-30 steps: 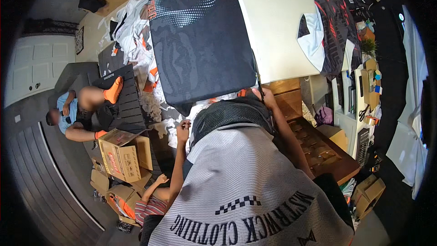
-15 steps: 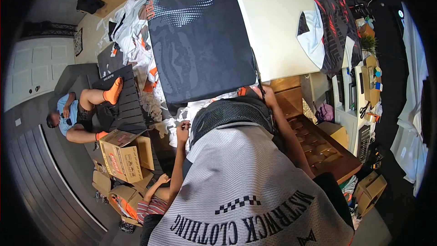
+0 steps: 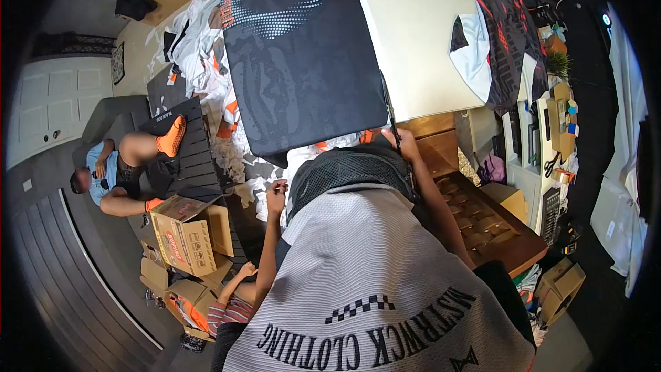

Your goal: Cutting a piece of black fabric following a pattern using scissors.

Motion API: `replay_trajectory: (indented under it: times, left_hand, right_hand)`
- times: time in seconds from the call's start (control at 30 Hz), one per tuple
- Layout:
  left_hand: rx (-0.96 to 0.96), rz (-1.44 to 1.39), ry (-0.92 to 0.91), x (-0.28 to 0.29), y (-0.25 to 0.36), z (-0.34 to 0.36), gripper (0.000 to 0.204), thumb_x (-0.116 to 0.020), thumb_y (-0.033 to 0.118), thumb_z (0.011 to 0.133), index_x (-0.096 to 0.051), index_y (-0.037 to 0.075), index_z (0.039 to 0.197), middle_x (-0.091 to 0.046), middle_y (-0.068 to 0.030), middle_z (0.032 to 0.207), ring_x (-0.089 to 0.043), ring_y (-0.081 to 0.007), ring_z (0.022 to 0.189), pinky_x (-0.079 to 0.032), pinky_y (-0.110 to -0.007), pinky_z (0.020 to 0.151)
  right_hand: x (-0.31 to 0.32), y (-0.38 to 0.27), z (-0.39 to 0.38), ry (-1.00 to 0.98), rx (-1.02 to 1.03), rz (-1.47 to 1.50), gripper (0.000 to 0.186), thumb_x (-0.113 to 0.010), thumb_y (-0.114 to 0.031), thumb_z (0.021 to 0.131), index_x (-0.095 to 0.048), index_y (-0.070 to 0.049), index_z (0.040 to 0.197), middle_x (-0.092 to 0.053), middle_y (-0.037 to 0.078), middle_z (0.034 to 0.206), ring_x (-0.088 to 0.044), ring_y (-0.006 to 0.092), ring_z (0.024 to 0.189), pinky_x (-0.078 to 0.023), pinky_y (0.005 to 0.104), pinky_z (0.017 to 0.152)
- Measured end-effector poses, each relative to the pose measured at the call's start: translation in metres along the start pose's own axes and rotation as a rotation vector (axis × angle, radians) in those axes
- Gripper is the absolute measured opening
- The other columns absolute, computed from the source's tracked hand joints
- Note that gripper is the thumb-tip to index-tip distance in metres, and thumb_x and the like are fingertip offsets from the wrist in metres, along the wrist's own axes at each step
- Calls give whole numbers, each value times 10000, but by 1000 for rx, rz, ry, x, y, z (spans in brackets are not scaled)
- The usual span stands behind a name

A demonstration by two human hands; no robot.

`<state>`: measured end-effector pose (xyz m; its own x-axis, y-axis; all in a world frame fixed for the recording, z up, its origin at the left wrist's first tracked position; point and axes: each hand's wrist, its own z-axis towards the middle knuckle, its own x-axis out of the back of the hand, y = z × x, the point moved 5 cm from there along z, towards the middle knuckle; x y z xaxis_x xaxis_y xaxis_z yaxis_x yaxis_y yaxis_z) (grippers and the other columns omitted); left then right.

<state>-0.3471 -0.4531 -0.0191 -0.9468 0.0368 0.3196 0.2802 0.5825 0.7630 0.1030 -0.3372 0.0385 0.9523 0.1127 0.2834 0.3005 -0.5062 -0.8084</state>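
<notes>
A dark printed fabric panel [image 3: 310, 83] with a band of white dots lies flat on the white table, its near edge close to my body. My right hand [image 3: 403, 145] is closed at the panel's near right corner, around the handles of dark scissors [image 3: 390, 107]. The blades point away from me along the panel's right edge. My left hand [image 3: 277, 196] hangs below the panel's near left corner, fingers curled in. Whatever it may hold is too small to make out.
White and orange fabric scraps [image 3: 206, 69] heap along the panel's left side. A dark red-patterned garment [image 3: 506, 41] lies at the table's right. A wooden bench [image 3: 475, 213] stands at my right. Left are a cardboard box [image 3: 186, 241], a seated person [image 3: 113, 172] and another person's arm [image 3: 234, 286].
The panel's near edge has shifted slightly, and the scraps below it show differently. Both hands stay almost where they were.
</notes>
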Motion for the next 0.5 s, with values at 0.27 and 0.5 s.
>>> replay_trajectory:
  times: [0.27, 0.5]
  left_hand:
    - [-22, -5, -10, 0, 2, 1, 190, -504, -2, 914, -657, 20, 1024, -651, -81, 842, -603, -158, 732, -492, -264, 686]
    - [4, -23, -7, -1, 0, 1, 189, -506, -3, 910, -657, 13, 1023, -652, -85, 854, -601, -157, 739, -492, -265, 695]
  right_hand:
    - [0, -4, -1, 19, 27, 2, 435, -650, -374, 894, -561, -21, 657, -503, -9, 624, -436, 111, 581, -372, 247, 540]
    - [2, -4, -1, 29, 20, -68, 453, -647, -387, 895, -564, -9, 660, -508, -1, 624, -442, 121, 583, -374, 254, 541]
